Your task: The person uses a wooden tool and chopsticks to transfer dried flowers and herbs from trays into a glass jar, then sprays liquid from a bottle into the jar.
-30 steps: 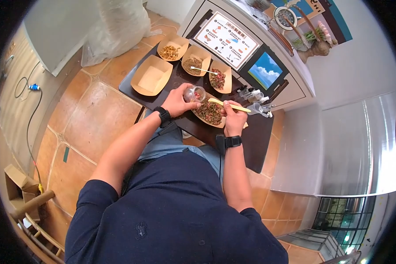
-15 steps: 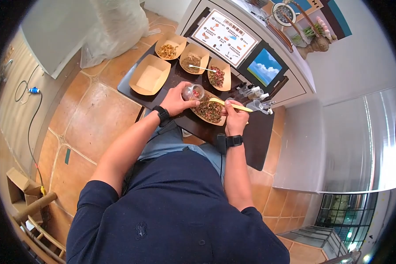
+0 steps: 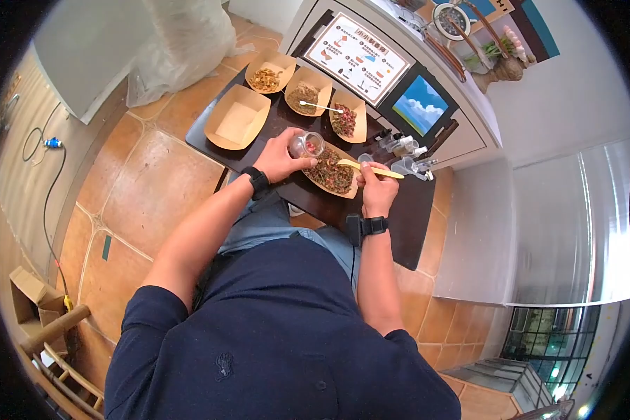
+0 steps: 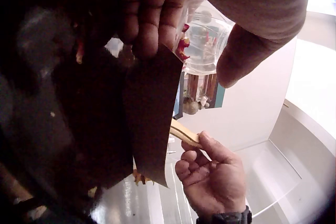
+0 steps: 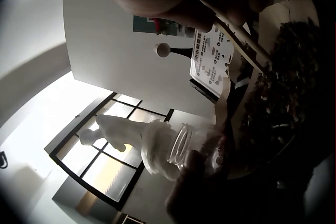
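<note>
In the head view my left hand (image 3: 281, 159) grips a small clear jar (image 3: 308, 145), tilted with its mouth towards the right. A few red petals (image 4: 184, 45) show inside it in the left wrist view. My right hand (image 3: 378, 192) pinches pale wooden tongs (image 3: 372, 170) between thumb and fingers. Their two arms converge just at the dried herbs (image 5: 283, 82) in the right wrist view. These dark herbs fill a brown paper tray (image 5: 273, 16) that lies below both hands, its near edge towards my lap.
Behind stand paper trays of yellow petals (image 3: 265, 80), brown bits (image 3: 304, 99) with a white stick across, and red-green herbs (image 3: 344, 122). A bare paper tray (image 3: 236, 119) sits left. Small bottles (image 3: 402, 145), a printed sign (image 3: 359, 59) and a screen (image 3: 421, 108) line the back.
The tongs and right hand have shifted slightly to the right, the tips drawing a little away from the jar. My left hand keeps its hold on the jar.
</note>
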`<state>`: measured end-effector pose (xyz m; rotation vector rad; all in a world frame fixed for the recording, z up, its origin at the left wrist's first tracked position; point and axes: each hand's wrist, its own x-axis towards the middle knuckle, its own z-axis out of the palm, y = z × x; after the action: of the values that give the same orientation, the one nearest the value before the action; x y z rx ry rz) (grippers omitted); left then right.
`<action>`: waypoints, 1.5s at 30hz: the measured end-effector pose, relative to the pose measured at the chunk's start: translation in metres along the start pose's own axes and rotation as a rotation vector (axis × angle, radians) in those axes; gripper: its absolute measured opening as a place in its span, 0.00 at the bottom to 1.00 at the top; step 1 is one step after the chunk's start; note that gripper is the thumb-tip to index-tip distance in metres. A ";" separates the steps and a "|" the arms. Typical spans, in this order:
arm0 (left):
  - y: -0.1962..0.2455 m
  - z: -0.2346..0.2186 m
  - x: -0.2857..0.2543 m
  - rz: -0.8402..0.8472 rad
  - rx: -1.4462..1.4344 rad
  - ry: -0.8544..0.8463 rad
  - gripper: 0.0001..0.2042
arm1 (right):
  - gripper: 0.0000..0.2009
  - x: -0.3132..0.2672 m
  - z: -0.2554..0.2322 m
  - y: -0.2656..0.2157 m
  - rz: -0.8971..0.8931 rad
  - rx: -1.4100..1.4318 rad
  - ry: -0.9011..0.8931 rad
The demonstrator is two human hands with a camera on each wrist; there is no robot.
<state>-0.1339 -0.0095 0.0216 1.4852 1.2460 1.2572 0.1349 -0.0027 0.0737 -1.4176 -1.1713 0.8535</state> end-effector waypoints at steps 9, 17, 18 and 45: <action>-0.009 0.003 0.003 0.041 0.014 0.022 0.39 | 0.08 -0.003 0.003 0.001 -0.035 -0.044 -0.017; -0.006 0.002 0.002 0.026 0.002 0.014 0.38 | 0.08 -0.002 0.001 0.006 0.119 -0.035 -0.156; -0.007 0.003 0.002 0.032 0.002 0.016 0.38 | 0.08 -0.003 0.003 0.004 0.119 -0.035 -0.156; -0.007 0.002 0.002 0.022 0.018 0.011 0.37 | 0.10 -0.004 0.010 0.006 0.085 0.053 -0.229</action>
<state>-0.1334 -0.0058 0.0151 1.5103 1.2545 1.2734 0.1256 -0.0040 0.0657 -1.3599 -1.2560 1.1216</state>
